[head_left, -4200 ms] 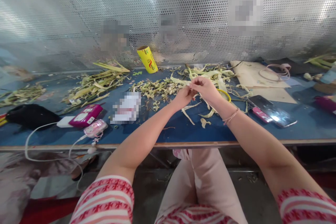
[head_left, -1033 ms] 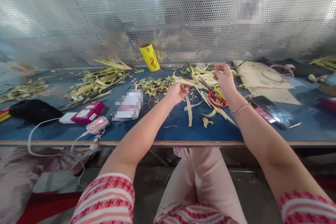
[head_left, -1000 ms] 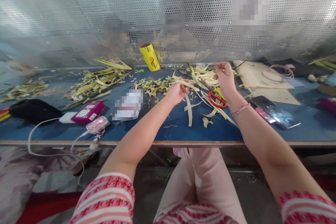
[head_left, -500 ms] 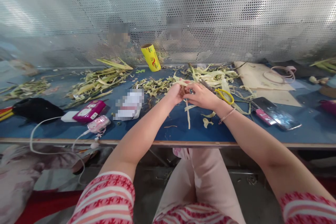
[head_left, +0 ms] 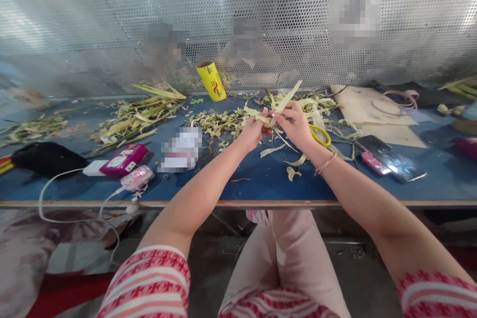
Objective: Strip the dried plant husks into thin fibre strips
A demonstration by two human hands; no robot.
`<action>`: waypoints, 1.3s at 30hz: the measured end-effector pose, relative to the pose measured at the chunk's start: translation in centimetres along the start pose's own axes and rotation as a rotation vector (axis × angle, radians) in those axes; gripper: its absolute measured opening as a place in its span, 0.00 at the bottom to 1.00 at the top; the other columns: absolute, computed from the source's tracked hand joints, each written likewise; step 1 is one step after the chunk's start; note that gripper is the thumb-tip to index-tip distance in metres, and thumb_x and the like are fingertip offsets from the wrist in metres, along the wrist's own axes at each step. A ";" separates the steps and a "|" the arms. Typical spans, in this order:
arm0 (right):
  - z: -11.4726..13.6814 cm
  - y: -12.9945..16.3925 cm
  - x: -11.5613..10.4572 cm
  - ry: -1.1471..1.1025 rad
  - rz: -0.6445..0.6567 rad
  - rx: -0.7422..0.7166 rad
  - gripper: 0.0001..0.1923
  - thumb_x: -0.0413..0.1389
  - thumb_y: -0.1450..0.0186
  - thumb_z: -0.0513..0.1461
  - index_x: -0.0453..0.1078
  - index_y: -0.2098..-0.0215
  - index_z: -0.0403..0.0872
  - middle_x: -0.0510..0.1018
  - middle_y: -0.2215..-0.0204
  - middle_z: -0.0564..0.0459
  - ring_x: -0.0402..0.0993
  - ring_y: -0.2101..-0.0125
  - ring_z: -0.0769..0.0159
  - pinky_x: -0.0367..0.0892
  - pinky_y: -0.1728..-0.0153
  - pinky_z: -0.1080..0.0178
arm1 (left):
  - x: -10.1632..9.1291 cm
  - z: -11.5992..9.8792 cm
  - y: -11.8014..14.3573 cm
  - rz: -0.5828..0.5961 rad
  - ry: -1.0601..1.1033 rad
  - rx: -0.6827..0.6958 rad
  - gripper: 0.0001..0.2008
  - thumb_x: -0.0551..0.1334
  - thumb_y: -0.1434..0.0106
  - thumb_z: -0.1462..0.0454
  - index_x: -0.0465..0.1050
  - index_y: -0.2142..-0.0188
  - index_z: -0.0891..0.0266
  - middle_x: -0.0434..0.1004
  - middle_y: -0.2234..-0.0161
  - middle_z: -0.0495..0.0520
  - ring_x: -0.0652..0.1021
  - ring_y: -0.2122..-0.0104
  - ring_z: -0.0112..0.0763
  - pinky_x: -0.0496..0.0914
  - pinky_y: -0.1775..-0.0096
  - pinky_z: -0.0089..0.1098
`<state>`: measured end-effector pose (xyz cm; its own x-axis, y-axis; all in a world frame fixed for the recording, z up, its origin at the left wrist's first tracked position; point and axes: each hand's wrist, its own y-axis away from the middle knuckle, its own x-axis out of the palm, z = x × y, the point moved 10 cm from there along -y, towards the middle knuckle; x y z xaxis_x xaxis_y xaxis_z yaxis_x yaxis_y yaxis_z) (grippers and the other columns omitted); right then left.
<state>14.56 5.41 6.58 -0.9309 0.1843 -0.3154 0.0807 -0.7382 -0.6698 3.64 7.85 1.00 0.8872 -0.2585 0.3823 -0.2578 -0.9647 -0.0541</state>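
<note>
Head view. Both hands meet above the middle of the blue table (head_left: 242,184). The left hand (head_left: 253,131) has its grip closed around one end of a pale leaf strip (head_left: 278,108); the right hand (head_left: 296,126) pinches the same strip just beside it, fingers closed on the leaf, so that the strip's free end rises up and to the right above the knuckles. The strip is held clear of the table surface, in front of a heap of loose leaf strips (head_left: 305,104).

A yellow loop, seemingly a scissors handle (head_left: 319,135), lies just behind the right wrist, which carries a thin bracelet (head_left: 325,165). Cut scraps (head_left: 292,173) lie on the table under the forearms. To the right rest a phone (head_left: 389,158) and a pink case (head_left: 370,163), touching. To the left lie a magenta device (head_left: 121,160), a small pink gadget with a white cable (head_left: 137,179) and a black pouch (head_left: 44,158). A yellow roll (head_left: 210,81) stands tilted against the perforated metal screen (head_left: 112,20).
</note>
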 end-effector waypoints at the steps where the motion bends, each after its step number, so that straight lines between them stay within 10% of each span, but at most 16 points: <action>1: -0.4 -0.1 0.1 -0.002 0.007 0.019 0.12 0.58 0.35 0.46 0.81 0.62 0.49 0.70 0.61 0.47 0.70 0.56 0.58 0.71 0.53 0.51 | 0.1 -0.1 0.1 0.001 -0.005 0.010 0.13 0.63 0.35 0.56 0.73 0.68 0.64 0.72 0.78 0.47 0.68 0.81 0.19 0.65 0.77 0.23; 10: -2.8 -0.5 0.4 -0.029 0.008 0.142 0.09 0.62 0.41 0.44 0.78 0.68 0.47 0.74 0.64 0.49 0.71 0.64 0.63 0.71 0.62 0.59 | 1.6 0.0 0.8 0.137 -0.143 0.030 0.13 0.68 0.39 0.57 0.72 0.70 0.65 0.73 0.76 0.48 0.72 0.79 0.20 0.69 0.72 0.25; 19: -4.1 -0.2 2.4 -0.300 0.222 0.316 0.31 0.56 0.44 0.66 0.66 0.75 0.47 0.66 0.78 0.56 0.64 0.75 0.70 0.68 0.69 0.64 | 0.8 0.2 0.4 0.089 -0.143 -0.012 0.10 0.65 0.36 0.61 0.73 0.70 0.66 0.74 0.76 0.50 0.72 0.79 0.21 0.69 0.71 0.26; 27: -3.4 0.5 3.2 -0.393 0.464 0.278 0.21 0.56 0.36 0.54 0.72 0.54 0.49 0.76 0.57 0.51 0.71 0.56 0.64 0.67 0.49 0.58 | 0.8 0.2 0.1 0.173 -0.005 -0.039 0.11 0.64 0.35 0.59 0.73 0.68 0.65 0.74 0.76 0.49 0.72 0.80 0.20 0.70 0.72 0.24; 39: -3.5 -0.5 1.5 -0.313 0.382 0.237 0.11 0.57 0.37 0.45 0.72 0.61 0.47 0.70 0.72 0.56 0.67 0.72 0.69 0.66 0.66 0.62 | 0.8 0.2 0.6 0.171 -0.084 -0.073 0.11 0.60 0.32 0.57 0.71 0.67 0.63 0.71 0.81 0.47 0.69 0.85 0.20 0.66 0.78 0.24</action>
<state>14.34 8.35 4.07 -0.9154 -0.3008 -0.2676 0.3852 -0.8476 -0.3649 4.27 7.08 1.12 0.8562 -0.4245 0.2945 -0.4317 -0.9009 -0.0436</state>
